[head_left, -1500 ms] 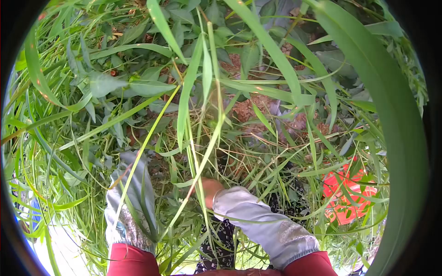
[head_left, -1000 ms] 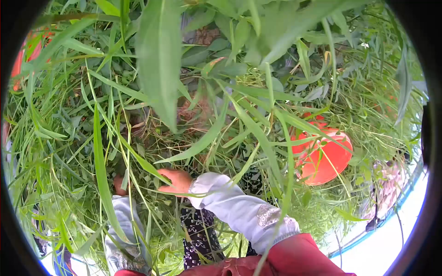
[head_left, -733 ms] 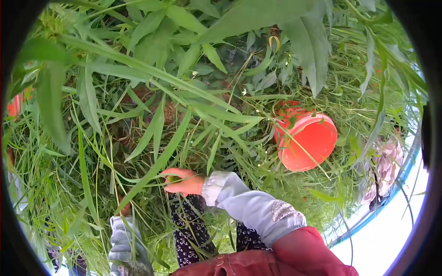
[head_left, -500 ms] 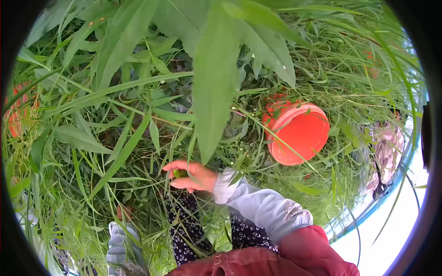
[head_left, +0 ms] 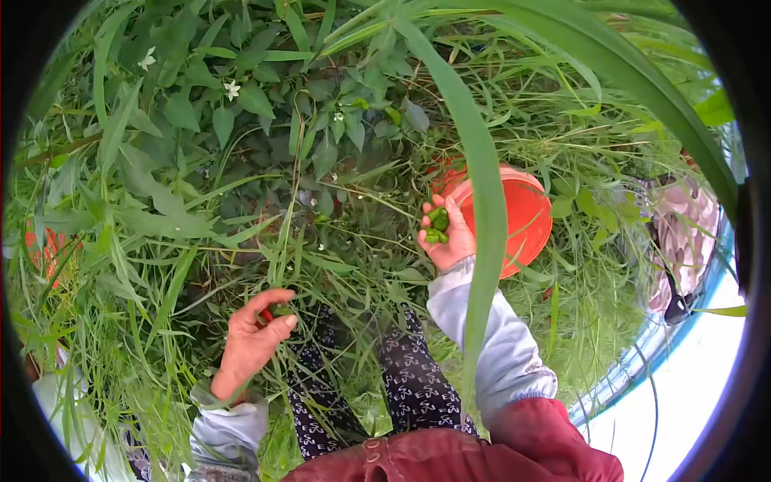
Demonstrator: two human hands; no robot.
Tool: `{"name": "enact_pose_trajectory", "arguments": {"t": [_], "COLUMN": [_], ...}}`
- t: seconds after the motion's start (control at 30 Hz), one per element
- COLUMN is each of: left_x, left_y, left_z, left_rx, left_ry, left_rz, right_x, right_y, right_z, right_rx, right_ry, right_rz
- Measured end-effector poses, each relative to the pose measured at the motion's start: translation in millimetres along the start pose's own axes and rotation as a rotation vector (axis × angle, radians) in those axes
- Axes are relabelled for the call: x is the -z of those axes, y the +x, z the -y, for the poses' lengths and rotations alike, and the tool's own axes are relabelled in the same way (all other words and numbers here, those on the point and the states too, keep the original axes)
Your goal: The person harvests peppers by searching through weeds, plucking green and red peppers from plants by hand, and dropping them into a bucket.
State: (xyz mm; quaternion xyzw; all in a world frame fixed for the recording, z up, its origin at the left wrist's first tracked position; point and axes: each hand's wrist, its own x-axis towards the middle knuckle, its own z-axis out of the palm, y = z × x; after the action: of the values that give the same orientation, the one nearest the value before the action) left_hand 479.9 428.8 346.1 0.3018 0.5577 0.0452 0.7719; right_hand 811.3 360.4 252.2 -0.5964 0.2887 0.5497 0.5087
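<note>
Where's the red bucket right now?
In the head view, the red bucket lies tipped on its side in the grass, right of centre, just beyond the right hand holding green peppers.

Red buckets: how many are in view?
1 for certain: the red bucket, tilted, beside the right hand, partly behind a long leaf. A half-hidden red shape at the picture's far left may be another; I cannot tell.

White capital letters point(head_left: 409, 371), E and S among them, repeat across the dark trousers point(head_left: 418, 395). The complete wording is illegible.
</note>
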Motion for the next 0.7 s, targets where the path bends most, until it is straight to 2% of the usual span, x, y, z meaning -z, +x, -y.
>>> {"name": "enact_pose_trajectory", "arguments": {"t": [0.03,0.07,0.1,0.13,0.17,0.2,0.23,0.27,0.33,0.47,0.5,0.53,0.6,0.63,0.67,0.7], "left_x": [-28,-61,-89,-116,-159,-193,-227,-255,-288,-299,-287,-275,-251,-235,-218,-200], "left_y": [17,34,51,72,77,96,117,130,132,148,155,161,176,185,197,213], "left_z": [-12,-42,-47,-38,-63,-52,-38,-29,-29,-33,-38,-42,-49,-52,-52,-49], "left_rx": [-0.139,-0.147,-0.261,-0.263,-0.223,-0.317,-0.508,-0.694,-0.484,-0.562,-0.500,-0.437,-0.505,-0.507,-0.512,-0.534], "left_ry": [-0.077,-0.061,-0.072,0.062,-0.041,-0.061,0.056,0.173,0.239,0.307,0.331,0.353,0.636,0.729,0.819,0.898], "left_rz": [0.036,0.092,0.135,0.152,0.200,0.261,0.221,0.180,0.307,0.299,0.343,0.393,0.203,0.140,0.076,-0.001], "right_x": [17,40,65,82,85,86,93,103,114,138,136,143,159,153,141,128], "right_y": [-5,-1,3,5,-4,-11,-11,-11,-6,-11,-10,-7,1,-6,-10,-14], "right_z": [5,3,-4,-3,5,13,17,23,33,36,34,31,25,20,19,18], "right_rx": [-0.049,-0.046,-0.009,0.022,0.074,0.120,0.182,0.200,0.377,0.303,0.317,0.314,0.130,0.147,0.146,0.115], "right_ry": [0.070,0.082,0.200,0.323,0.350,0.376,0.385,0.427,0.482,0.417,0.515,0.530,0.629,0.579,0.585,0.372], "right_rz": [0.194,0.199,0.116,0.041,0.009,-0.026,-0.037,0.086,0.302,0.263,0.103,0.096,-0.193,-0.054,-0.053,-0.008]}}
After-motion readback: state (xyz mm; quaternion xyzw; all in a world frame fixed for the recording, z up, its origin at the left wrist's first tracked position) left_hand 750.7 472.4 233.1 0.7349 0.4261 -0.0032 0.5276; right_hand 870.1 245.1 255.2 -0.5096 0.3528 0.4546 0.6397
